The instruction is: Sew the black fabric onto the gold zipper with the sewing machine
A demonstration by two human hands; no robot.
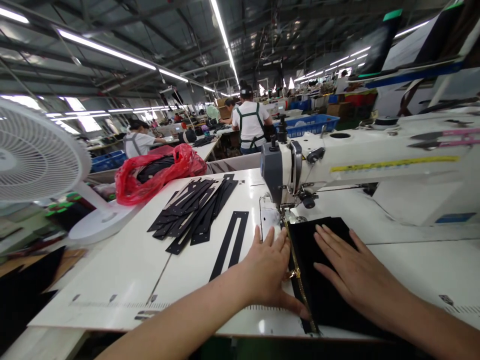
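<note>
The left hand (268, 272) lies spread, palm down, thumb over the brass-coloured zip (294, 255) along the left edge of the black fabric (322, 302); the right hand (347, 267) rests flat on that fabric, neither clasping anything. With the zip as centre, a slotted black piece (225, 245) lies between nine and ten o'clock, the sewing machine (360, 155) at one, a pile of black strips (195, 207) at ten, a red plastic bag (127, 182) beyond, a co-worker (250, 122) near eleven.

The left hand (267, 274) is bare, slim fingers (269, 237) tapering to rounded tips; the right hand (350, 267) is bare too, and look, both forearms (195, 312) are uncovered.
</note>
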